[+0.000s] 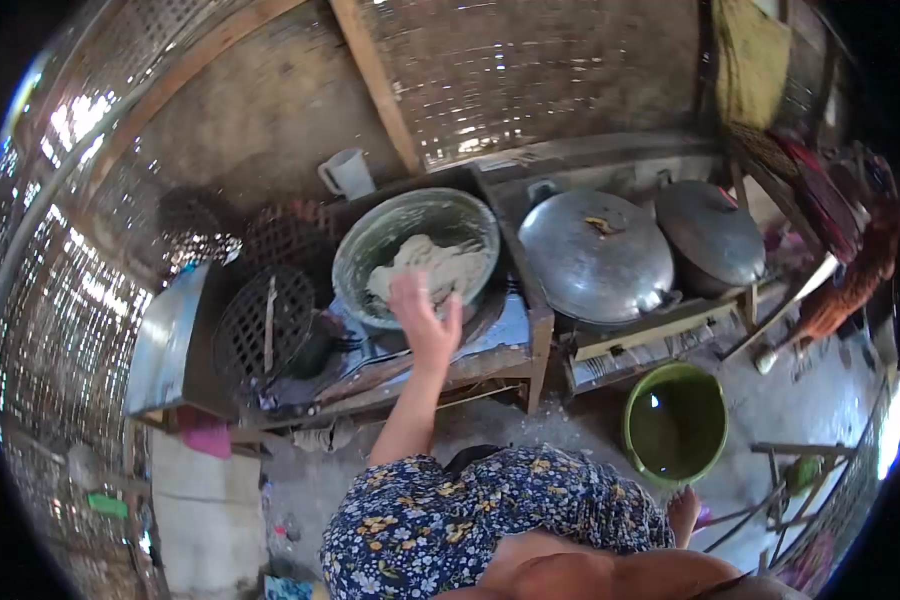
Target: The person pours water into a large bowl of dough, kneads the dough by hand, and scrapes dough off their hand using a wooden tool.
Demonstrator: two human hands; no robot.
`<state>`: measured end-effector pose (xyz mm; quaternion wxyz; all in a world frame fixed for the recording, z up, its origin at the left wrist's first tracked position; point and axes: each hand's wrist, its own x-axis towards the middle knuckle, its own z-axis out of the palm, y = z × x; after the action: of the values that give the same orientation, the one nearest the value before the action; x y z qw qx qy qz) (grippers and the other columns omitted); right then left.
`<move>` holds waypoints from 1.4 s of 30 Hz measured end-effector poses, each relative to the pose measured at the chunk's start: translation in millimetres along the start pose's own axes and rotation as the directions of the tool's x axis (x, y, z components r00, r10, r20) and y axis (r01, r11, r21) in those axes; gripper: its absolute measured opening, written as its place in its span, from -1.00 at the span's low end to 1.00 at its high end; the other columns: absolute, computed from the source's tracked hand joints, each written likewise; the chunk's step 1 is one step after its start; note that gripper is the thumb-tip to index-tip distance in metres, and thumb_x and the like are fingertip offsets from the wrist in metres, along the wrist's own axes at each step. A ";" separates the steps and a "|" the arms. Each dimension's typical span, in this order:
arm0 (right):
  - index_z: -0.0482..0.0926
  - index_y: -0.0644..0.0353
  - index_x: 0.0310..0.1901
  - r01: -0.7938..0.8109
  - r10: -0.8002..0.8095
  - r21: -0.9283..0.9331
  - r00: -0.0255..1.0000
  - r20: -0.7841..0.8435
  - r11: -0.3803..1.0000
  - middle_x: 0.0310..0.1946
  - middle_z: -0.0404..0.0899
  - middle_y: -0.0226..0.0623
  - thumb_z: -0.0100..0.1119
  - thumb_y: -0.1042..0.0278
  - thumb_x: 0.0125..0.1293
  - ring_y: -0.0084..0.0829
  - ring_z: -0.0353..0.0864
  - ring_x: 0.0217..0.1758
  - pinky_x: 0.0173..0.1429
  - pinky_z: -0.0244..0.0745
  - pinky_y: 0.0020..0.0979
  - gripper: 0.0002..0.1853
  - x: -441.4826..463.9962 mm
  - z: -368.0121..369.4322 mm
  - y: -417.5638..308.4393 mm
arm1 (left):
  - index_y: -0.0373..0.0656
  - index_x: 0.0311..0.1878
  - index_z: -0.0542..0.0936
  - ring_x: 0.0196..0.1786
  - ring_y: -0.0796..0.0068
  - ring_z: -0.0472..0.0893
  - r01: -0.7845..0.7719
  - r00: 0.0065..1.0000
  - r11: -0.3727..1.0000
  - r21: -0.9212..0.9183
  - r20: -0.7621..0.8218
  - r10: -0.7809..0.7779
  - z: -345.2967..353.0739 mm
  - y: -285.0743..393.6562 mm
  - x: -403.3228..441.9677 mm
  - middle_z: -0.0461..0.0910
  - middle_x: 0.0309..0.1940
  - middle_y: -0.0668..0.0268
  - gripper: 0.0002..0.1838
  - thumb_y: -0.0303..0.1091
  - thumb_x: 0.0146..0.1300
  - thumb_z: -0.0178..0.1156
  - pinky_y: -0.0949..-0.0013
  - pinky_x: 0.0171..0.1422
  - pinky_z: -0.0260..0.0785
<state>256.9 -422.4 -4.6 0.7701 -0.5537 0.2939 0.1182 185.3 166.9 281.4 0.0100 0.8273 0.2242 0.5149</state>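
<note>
My left hand (428,322) reaches over the near rim of a large greenish basin (355,250) on the wooden bench. Its thumb stands apart from the fingers, which are stretched out and slightly blurred, and no object shows in its grasp. Beneath and beyond the fingertips lies a pale, lumpy, dough-like mass (435,265). I cannot tell whether the fingers touch it. At the bottom edge there is bare skin, but my right hand is out of sight.
A white mug (348,174) stands behind the basin. Two lidded metal pots (595,255) (710,235) are to the right. A green tub (675,422) sits on the floor. Round dark grates (262,325) lie left, near a metal-sided box (165,340). A brown animal (845,280) is at far right.
</note>
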 end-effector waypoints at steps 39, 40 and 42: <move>0.52 0.23 -0.11 0.944 0.416 0.273 -0.177 0.892 -0.185 -0.14 0.51 -0.09 0.38 0.13 -0.21 -0.16 0.50 -0.08 -0.01 0.40 -0.32 -0.43 -104.4 735.3 -39.0 | -0.26 0.10 0.31 -0.07 0.40 0.46 0.919 0.236 0.095 -0.382 0.340 -0.910 56.5 -273.6 -39.4 0.45 -0.03 0.22 -0.55 -0.26 0.20 0.10 0.31 0.00 0.30; 0.55 0.22 -0.14 0.910 0.548 0.305 -0.109 0.830 -0.281 -0.15 0.52 -0.09 0.39 0.10 -0.23 -0.16 0.51 -0.08 -0.02 0.41 -0.32 -0.44 -93.6 757.0 -25.9 | -0.27 0.08 0.33 -0.09 0.40 0.47 0.922 0.228 0.101 -0.373 0.314 -0.922 59.6 -273.3 -35.0 0.46 -0.05 0.22 -0.57 -0.27 0.20 0.10 0.33 -0.01 0.30; 0.60 0.19 -0.19 0.805 0.756 0.408 0.075 0.650 -0.430 -0.16 0.54 -0.09 0.42 0.05 -0.27 -0.18 0.52 -0.07 -0.03 0.42 -0.31 -0.45 -81.3 790.3 -4.4 | -0.29 0.05 0.36 -0.12 0.40 0.48 0.933 0.199 0.101 -0.345 0.262 -0.944 55.4 -263.2 -26.2 0.49 -0.10 0.21 -0.60 -0.29 0.20 0.10 0.36 -0.03 0.30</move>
<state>448.4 316.5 215.5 -0.1768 -0.6414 -0.7224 0.1884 128.1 405.5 168.1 0.5140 0.4633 0.5756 0.4357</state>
